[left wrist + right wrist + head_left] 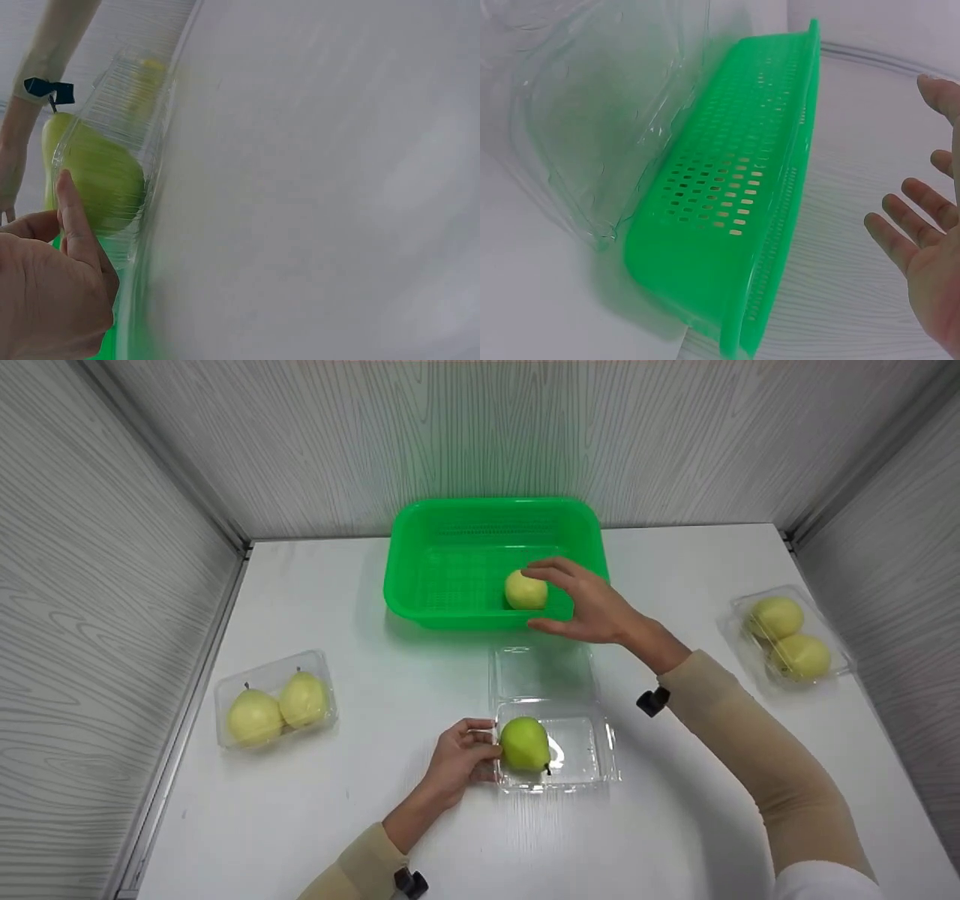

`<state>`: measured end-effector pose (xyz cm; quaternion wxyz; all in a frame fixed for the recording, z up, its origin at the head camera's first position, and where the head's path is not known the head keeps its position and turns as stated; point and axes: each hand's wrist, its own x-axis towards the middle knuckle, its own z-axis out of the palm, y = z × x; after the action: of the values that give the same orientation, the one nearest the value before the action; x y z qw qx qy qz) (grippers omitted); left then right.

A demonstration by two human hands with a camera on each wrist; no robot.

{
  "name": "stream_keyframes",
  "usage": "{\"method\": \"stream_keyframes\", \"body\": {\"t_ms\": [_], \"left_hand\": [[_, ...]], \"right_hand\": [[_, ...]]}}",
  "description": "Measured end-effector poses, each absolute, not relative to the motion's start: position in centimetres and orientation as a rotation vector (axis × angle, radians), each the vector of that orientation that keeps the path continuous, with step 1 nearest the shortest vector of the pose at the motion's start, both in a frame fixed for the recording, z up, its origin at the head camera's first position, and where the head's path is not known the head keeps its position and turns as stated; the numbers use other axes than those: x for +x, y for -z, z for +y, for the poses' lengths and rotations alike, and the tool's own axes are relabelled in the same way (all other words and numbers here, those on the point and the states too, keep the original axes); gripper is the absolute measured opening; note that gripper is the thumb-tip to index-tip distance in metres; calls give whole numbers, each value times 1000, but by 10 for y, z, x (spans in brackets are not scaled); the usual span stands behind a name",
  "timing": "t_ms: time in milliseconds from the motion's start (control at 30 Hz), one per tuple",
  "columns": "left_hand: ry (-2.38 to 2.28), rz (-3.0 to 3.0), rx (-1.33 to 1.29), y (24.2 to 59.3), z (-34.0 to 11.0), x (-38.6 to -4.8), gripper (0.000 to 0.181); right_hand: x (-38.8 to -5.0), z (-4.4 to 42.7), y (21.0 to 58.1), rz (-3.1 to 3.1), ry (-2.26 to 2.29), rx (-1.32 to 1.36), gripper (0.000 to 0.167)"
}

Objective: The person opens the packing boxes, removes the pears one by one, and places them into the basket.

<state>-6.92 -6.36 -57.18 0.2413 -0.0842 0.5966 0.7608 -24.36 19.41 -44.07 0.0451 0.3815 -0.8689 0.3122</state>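
A green pear (525,744) lies in the left half of an opened clear plastic clamshell box (577,750), whose lid is folded back toward the basket. My left hand (459,757) holds the box's left wall beside that pear; the left wrist view shows the fingers (73,214) against the plastic. Over the front rim of the green basket (442,619) hovers my right hand (596,604), thumb and fingers spread apart and holding nothing. Just left of its fingertips, a yellow-green pear (526,590) sits inside the basket. The right wrist view shows the basket's perforated side (712,195).
A closed clear box (326,660) with two pears stands at the left of the white table (360,825). Another closed box (840,660) with two pears is near the right edge. Grained panels (322,442) enclose the back and sides.
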Motion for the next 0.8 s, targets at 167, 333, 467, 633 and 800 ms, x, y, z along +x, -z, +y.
{"method": "stream_keyframes", "body": {"t_ms": [167, 333, 467, 633, 800], "left_hand": [[-2096, 1625, -234, 572, -63, -69, 50], [-2096, 1628, -235, 573, -62, -70, 51], [-2097, 1626, -233, 572, -62, -70, 51], [-2096, 1621, -227, 571, -61, -70, 51], [-2089, 1633, -206, 572, -61, -69, 53]], "right_hand": [[-222, 202, 440, -2673, -881, 1241, 75], [-202, 209, 443, -2647, -821, 1324, 76], [-187, 215, 449, -2632, -799, 1372, 77], [-168, 221, 458, -2646, -761, 1404, 80], [-149, 223, 467, -2667, -765, 1412, 80]]}}
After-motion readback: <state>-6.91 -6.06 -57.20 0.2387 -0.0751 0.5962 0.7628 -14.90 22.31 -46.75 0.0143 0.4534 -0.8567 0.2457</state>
